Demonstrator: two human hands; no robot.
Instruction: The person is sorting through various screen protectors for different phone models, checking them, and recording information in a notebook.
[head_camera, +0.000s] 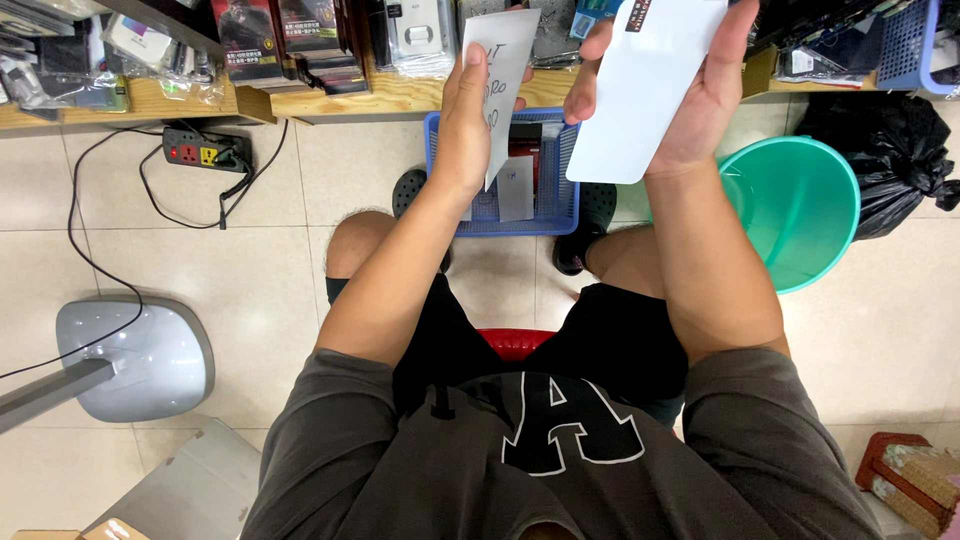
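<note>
Hands raised over our knees, we sit on a red stool (515, 342) above a tiled floor. Our left hand (468, 120) is closed edge-on around a white handwritten paper slip (503, 75), thumb on one face and fingers behind, the slip standing upright. Just to its right, our right hand (690, 95) curls around a larger white flat sleeve (640, 95), thumb on the left edge and fingers wrapped along the right edge; the sleeve tilts slightly and stays apart from the slip.

Below both hands, on the far floor between our black shoes, sits a blue plastic basket (560, 215) with small packets inside. To its right stands a teal bucket (805, 210), and beyond that a black bag (885, 160). At far left lies a power strip (205, 152) beneath a wooden shelf (390, 98); a grey fan base (150, 360) rests near left.
</note>
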